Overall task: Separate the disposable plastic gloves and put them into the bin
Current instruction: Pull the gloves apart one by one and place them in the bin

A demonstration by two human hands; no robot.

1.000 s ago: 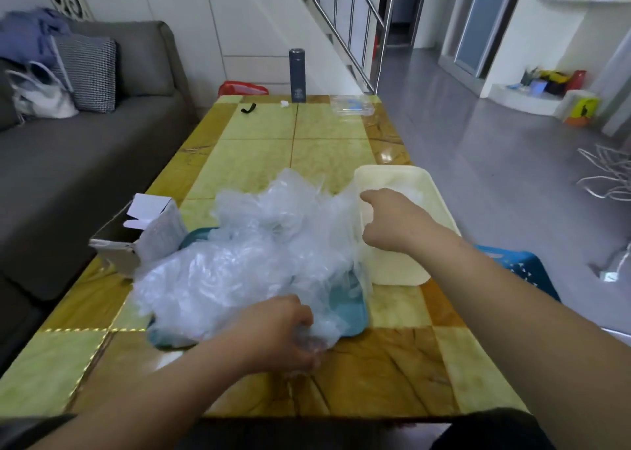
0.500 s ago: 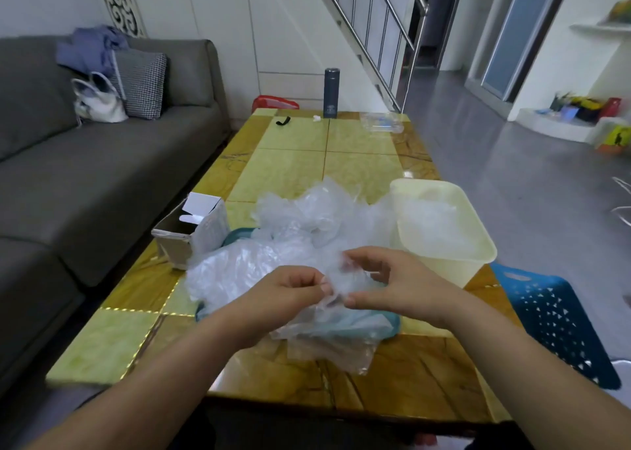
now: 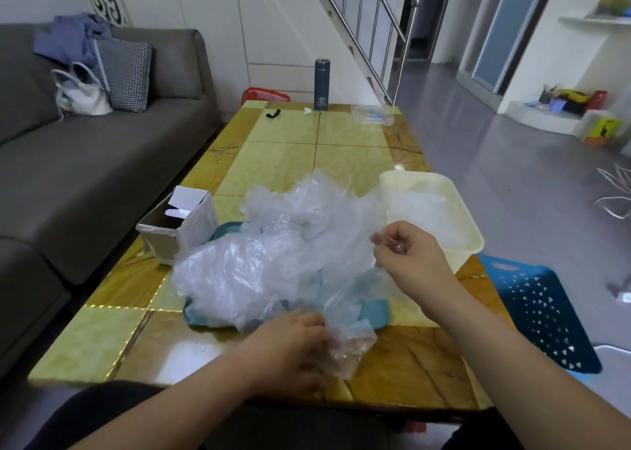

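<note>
Gloves point(image 3: 259, 265) are lying in a loose, crumpled heap on a teal tray point(image 3: 374, 313) near the front of the table point(image 3: 283, 156), just right of an open box point(image 3: 177, 234). They are thin and clear, with a milky shine. One glove point(image 3: 345, 279) is stretching out of the heap as a flat, see-through sheet between the two hands.

The left hand point(image 3: 290, 347) is resting low at the near edge of the table, in front of the tray. Its fingers are curling around the lower, wrinkled end of this glove and gripping it. The right hand point(image 3: 409, 255) is higher, just beside the cream bin point(image 3: 467, 217). Its thumb and bent fingers are pinching the upper edge of the same glove. More clear plastic is lying inside the bin already.

Half a second ago both hands were meeting in the middle, fingertips almost touching over the heap. Now they are well apart: the left one has gone down toward the person, the right one has gone up toward the bin, and the glove is spreading between them.
</note>
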